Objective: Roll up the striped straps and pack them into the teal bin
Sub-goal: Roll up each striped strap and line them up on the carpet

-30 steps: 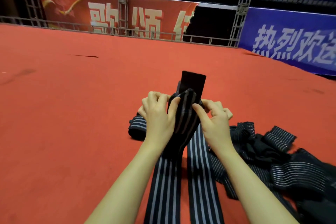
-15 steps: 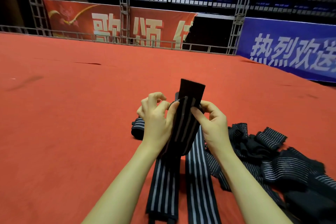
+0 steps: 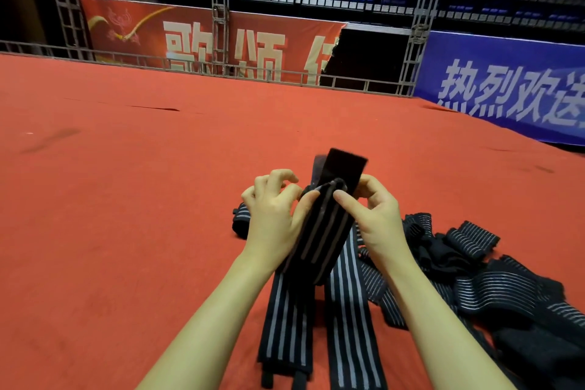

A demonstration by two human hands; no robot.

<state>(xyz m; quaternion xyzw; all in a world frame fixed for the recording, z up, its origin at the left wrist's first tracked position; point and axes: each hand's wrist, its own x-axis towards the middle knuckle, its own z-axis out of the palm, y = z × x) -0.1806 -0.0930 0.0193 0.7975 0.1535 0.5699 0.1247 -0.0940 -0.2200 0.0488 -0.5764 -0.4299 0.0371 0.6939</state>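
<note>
Hands meet at the top of a black elastic strap with grey stripes [image 3: 323, 231], held upright over the red carpet floor [image 3: 126, 199]. The left hand [image 3: 275, 215] has its fingers curled round the strap's left edge, thumb pressed on the striped face; the right hand [image 3: 373, 218] pinches the right edge between thumb and fingers. A plain black tab end [image 3: 342, 166] stands up above both hands, where the roll looks just begun.

The strap's tails [image 3: 316, 326] run back along the carpet toward the person. A finished black striped roll [image 3: 239, 222] lies just beyond the left hand, and a loose heap of black striped straps [image 3: 474, 269] sits to the right. No teal bin is in view.

The likely trouble is a slack or crooked start: uneven tension between the hands would make the roll cone out sideways, and the stretchy webbing could spring open if either grip eases. The trailing tails may also snag on the neighbouring heap.
</note>
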